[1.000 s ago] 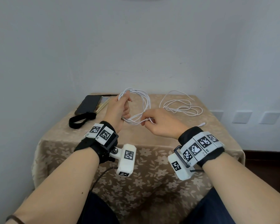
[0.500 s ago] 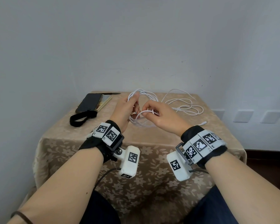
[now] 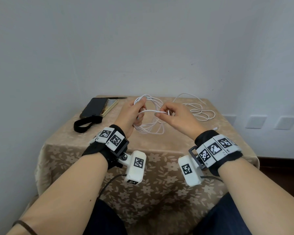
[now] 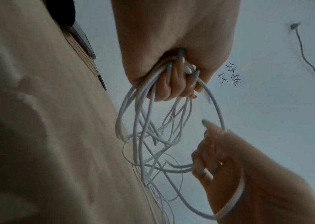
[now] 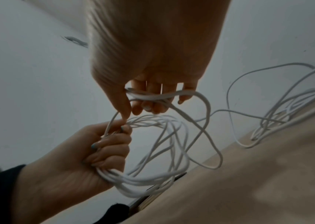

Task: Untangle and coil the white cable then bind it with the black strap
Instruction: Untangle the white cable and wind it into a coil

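Observation:
My left hand (image 3: 134, 112) grips a bundle of several loops of the white cable (image 3: 151, 128) above the table; the left wrist view shows its fingers (image 4: 173, 84) curled round the strands. To its right, my right hand (image 3: 168, 114) pinches one strand (image 3: 149, 111) that runs across to the left hand, with the cable lying over its fingers (image 5: 152, 97). The loose rest of the cable (image 3: 200, 112) lies tangled at the table's back right, its plug end (image 3: 215, 128) near the right edge. The black strap (image 3: 85, 123) lies in a loop at the left of the table.
A dark phone (image 3: 93, 107) rests on a notebook (image 3: 111, 106) at the back left, with a pen (image 3: 117, 98) behind them. The small table has a beige flowered cloth (image 3: 151, 175) and stands against a white wall. Wall sockets (image 3: 255, 122) are at the right.
My right hand drew close to the left at the coil, then moved back to the right with a strand stretched between them. The left hand kept holding the loops.

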